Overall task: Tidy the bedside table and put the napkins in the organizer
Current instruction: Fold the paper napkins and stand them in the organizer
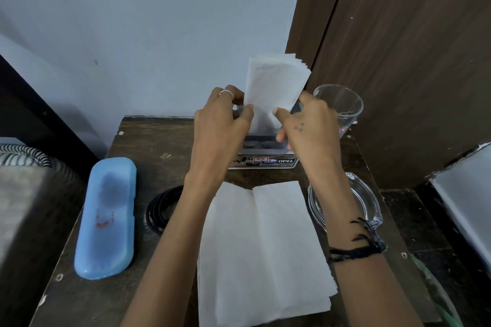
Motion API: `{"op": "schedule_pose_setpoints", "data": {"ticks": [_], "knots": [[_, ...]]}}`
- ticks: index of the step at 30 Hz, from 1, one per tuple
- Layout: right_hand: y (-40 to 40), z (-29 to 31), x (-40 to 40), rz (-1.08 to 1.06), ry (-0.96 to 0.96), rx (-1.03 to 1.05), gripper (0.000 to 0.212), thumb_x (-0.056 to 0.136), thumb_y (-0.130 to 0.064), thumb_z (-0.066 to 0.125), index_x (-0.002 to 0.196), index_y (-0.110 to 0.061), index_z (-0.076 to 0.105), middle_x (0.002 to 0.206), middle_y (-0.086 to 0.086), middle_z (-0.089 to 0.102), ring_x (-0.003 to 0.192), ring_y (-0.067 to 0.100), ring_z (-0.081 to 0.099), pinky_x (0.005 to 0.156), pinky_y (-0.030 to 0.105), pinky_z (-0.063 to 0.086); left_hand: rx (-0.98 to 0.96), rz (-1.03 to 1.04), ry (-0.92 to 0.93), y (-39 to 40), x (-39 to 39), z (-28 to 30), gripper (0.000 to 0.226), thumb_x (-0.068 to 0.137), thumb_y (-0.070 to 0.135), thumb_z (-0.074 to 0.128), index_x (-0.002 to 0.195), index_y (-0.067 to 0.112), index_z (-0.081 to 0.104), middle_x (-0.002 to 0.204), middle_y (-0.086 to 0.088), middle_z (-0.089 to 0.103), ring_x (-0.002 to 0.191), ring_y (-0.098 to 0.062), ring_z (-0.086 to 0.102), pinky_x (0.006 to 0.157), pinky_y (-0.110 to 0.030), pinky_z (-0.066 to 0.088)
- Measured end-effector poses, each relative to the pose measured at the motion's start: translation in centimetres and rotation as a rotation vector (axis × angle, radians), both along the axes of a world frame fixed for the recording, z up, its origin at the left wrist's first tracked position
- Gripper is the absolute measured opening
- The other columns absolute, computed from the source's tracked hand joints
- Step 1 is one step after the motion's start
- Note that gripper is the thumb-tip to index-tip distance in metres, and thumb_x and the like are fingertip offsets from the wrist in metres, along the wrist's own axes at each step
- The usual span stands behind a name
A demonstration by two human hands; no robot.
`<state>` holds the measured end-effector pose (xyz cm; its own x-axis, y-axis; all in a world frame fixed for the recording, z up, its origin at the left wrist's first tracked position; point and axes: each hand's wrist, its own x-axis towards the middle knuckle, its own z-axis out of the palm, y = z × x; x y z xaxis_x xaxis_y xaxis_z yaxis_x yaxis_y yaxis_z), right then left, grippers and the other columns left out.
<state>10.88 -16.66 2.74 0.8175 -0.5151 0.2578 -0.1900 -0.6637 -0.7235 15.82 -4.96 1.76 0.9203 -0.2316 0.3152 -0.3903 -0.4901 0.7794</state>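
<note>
Item: folded napkins (275, 85), upright, lower end entering the organizer (263, 160) at the back of the bedside table (164, 138). My left hand (221, 125) and right hand (308, 122) pinch their side edges. Outstanding, by my estimate: the open napkin stack (263, 252) near me. Also on the dark wood: blue case (106, 218), glass cup (340, 103), glass dish (369, 199), black cable (159, 207). Pale wall behind; brown door to the right.

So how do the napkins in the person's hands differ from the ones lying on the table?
The held napkins stand upright, folded narrow, pinched by the left hand and right hand over the organizer. The flat napkins lie spread open and wider on the table, touched by no hand. Both are plain white stacks.
</note>
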Motion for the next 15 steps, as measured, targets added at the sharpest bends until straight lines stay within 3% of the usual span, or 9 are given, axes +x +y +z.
{"op": "schedule_pose_setpoints", "data": {"ticks": [3, 5, 7, 10, 15], "knots": [[0.3, -0.16, 0.05, -0.004, -0.077, 0.0, 0.012, 0.093, -0.014, 0.054, 0.093, -0.007, 0.063, 0.048, -0.003, 0.058, 0.034, -0.001, 0.051, 0.05, 0.01, 0.046, 0.015, 0.022, -0.039, 0.19, 0.17, -0.16, 0.011, 0.089, 0.018, 0.054, 0.086, 0.01, 0.061, 0.093, 0.0, 0.052, 0.078, -0.019, 0.058, 0.072, -0.029, 0.045], [0.45, -0.47, 0.01, -0.005, -0.062, -0.017, 0.015, 0.093, -0.016, 0.054, 0.093, -0.006, 0.065, 0.051, 0.001, 0.061, 0.036, 0.004, 0.052, 0.059, 0.023, 0.055, 0.06, 0.032, -0.062, 0.24, 0.23, -0.38, 0.01, 0.088, 0.014, 0.057, 0.087, 0.009, 0.066, 0.093, 0.002, 0.051, 0.076, -0.017, 0.057, 0.067, -0.023, 0.043], [0.4, -0.66, 0.01, -0.02, -0.021, -0.027, 0.017, 0.093, -0.019, 0.055, 0.097, -0.006, 0.065, 0.058, 0.003, 0.064, 0.04, 0.004, 0.053, 0.064, 0.033, 0.058, 0.113, 0.019, -0.075, 0.11, 0.22, -0.54, 0.011, 0.087, 0.011, 0.058, 0.09, 0.007, 0.067, 0.093, 0.004, 0.048, 0.077, -0.021, 0.058, 0.076, -0.032, 0.047], [0.3, -0.67, 0.14, -0.025, 0.011, -0.015, 0.019, 0.093, -0.019, 0.055, 0.104, -0.006, 0.063, 0.061, 0.003, 0.064, 0.034, 0.002, 0.049, 0.058, 0.026, 0.055, 0.128, 0.003, -0.066, -0.03, 0.28, -0.3, 0.014, 0.086, 0.016, 0.061, 0.098, 0.01, 0.061, 0.096, 0.002, 0.047, 0.078, -0.024, 0.059, 0.083, -0.043, 0.048], [0.42, -0.68, 0.24, -0.04, -0.023, 0.026, 0.015, 0.095, -0.021, 0.051, 0.1, -0.01, 0.059, 0.053, -0.002, 0.059, 0.034, 0.001, 0.051, 0.049, 0.016, 0.048, 0.073, 0.0, -0.03, 0.25, 0.6, -0.09, 0.015, 0.09, 0.023, 0.057, 0.101, 0.012, 0.059, 0.1, 0.003, 0.048, 0.075, -0.012, 0.054, 0.074, -0.028, 0.045]]}}
